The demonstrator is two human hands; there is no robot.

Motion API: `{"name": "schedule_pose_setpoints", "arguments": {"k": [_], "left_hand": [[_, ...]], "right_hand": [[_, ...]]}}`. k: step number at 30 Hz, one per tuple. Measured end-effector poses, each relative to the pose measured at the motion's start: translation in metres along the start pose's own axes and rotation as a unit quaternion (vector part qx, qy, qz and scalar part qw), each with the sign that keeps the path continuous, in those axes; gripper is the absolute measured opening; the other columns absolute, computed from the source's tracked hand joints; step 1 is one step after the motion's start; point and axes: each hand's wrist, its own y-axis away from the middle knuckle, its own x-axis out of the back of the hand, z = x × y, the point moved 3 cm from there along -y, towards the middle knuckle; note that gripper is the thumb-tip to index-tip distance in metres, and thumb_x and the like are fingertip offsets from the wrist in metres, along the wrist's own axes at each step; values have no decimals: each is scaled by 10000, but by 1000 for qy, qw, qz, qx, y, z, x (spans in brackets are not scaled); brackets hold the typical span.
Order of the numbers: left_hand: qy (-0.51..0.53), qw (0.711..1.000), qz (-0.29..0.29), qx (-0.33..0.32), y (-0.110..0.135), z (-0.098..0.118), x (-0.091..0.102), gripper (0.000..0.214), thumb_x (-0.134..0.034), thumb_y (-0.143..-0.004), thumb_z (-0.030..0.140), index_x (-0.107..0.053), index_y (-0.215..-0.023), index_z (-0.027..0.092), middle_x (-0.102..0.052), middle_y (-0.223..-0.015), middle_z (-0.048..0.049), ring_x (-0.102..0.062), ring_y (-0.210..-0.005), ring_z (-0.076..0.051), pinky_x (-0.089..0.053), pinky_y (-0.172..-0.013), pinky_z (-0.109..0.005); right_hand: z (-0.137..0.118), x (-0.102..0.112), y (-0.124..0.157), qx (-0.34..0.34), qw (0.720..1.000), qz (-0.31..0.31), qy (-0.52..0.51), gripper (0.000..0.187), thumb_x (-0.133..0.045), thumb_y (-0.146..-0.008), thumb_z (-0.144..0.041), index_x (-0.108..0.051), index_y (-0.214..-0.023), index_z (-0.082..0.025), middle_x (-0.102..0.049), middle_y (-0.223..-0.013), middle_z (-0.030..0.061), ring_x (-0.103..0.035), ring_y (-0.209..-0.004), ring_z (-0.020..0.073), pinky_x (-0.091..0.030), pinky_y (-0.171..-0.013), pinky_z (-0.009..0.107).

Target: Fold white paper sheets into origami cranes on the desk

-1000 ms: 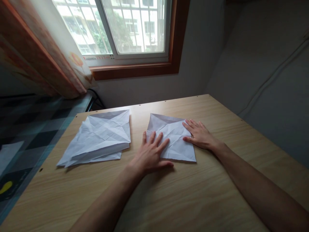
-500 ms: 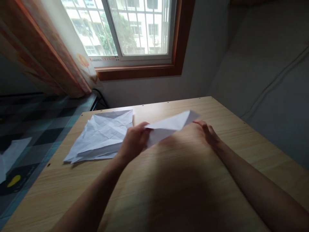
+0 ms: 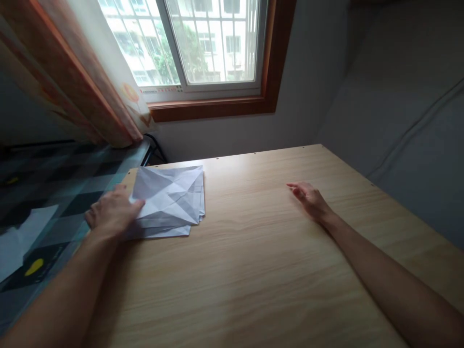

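Observation:
A stack of creased white paper sheets (image 3: 172,200) lies at the far left of the light wooden table (image 3: 253,270). My left hand (image 3: 112,212) is at the stack's left edge. Its fingers are curled and its thumb lies on the top sheet, pinching that edge. My right hand (image 3: 308,198) rests on the bare wood to the right, well apart from the paper. Its fingers are loosely stretched out and it holds nothing.
A window with a wooden frame (image 3: 217,104) and an orange curtain (image 3: 72,82) stand behind the table. A grey wall (image 3: 398,96) runs close along the right edge. Left of the table lies a checked surface (image 3: 54,193) with a white sheet (image 3: 21,241).
Both hands lifted the folded sheet from the table's middle. My left hand carried it left and laid it on the stack. My right hand let go and stayed on the right.

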Motion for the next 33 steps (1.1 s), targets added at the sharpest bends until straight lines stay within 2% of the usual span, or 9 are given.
{"name": "schedule_pose_setpoints", "arguments": {"k": [4,8,11,16,21,26,29,31,33], "left_hand": [[-49,981,77,-171,23,45,-8,577,-302,-957,467,-393,-1413,124,-407,-1451,-218,-353,-1338,-399,-300,-1043,-590],[-24,976,-102,-191,22,75,-50,702,-283,-901,658,-338,-1481,267,-199,-1596,-129,-161,-1424,-471,-158,-1053,-712],[-20,970,-155,-184,11,73,-72,750,-270,-881,682,-276,-1507,271,-184,-1600,-127,-153,-1429,-473,-162,-1046,-727],[-35,955,-176,-236,-6,45,-82,716,-275,-891,643,-260,-1511,284,-153,-1611,-67,-121,-1462,-401,-146,-1101,-663],[-29,948,-139,-285,-20,31,-84,670,-251,-916,579,-326,-1491,244,-245,-1584,-85,-187,-1454,-380,-187,-1104,-624],[65,929,8,-365,-14,46,-62,734,-278,-898,613,-419,-1436,135,-353,-1529,-162,-274,-1432,-353,-167,-1152,-554],[197,897,71,-390,8,63,-45,815,-345,-859,698,-363,-1463,152,-350,-1533,-156,-278,-1437,-317,-181,-1177,-496],[328,874,89,-347,22,72,-36,875,-354,-830,753,-312,-1487,176,-316,-1553,-140,-259,-1446,-307,-206,-1180,-475],[491,830,100,-244,30,77,-29,873,-277,-839,777,-281,-1498,203,-257,-1580,-121,-216,-1462,-295,-200,-1182,-483]], "right_hand": [[-2,-2,1,30,999,-5,30,754,-265,-866,-761,-673,-1102,-172,-693,-1102,140,-610,-1046,314,-465,-920,466],[-5,-4,2,58,996,-21,59,706,-288,-890,-721,-654,-1121,-163,-678,-1126,139,-595,-1050,308,-442,-935,469],[-8,-6,4,75,993,-35,83,663,-297,-911,-685,-643,-1131,-164,-662,-1158,138,-572,-1099,302,-420,-967,465],[-11,-8,6,89,989,-50,110,593,-330,-930,-631,-640,-1140,-172,-651,-1179,140,-554,-1131,300,-413,-977,464],[-11,-8,4,79,993,-47,80,526,-378,-935,-579,-649,-1123,-169,-656,-1166,142,-561,-1121,295,-411,-989,464],[-4,-4,1,-28,996,8,-83,460,-562,-836,-591,-702,-1015,-191,-697,-1067,115,-613,-1020,285,-445,-946,440],[8,-2,-1,-113,975,61,-179,499,-597,-791,-628,-696,-994,-183,-710,-1022,104,-642,-969,260,-470,-923,417],[15,0,-5,-144,951,112,-248,557,-548,-789,-686,-671,-993,-183,-706,-1025,102,-642,-1008,245,-470,-947,410],[21,7,-9,-195,882,201,-378,619,-510,-751,-761,-648,-959,-194,-697,-1015,95,-637,-1046,234,-469,-974,407]]}}
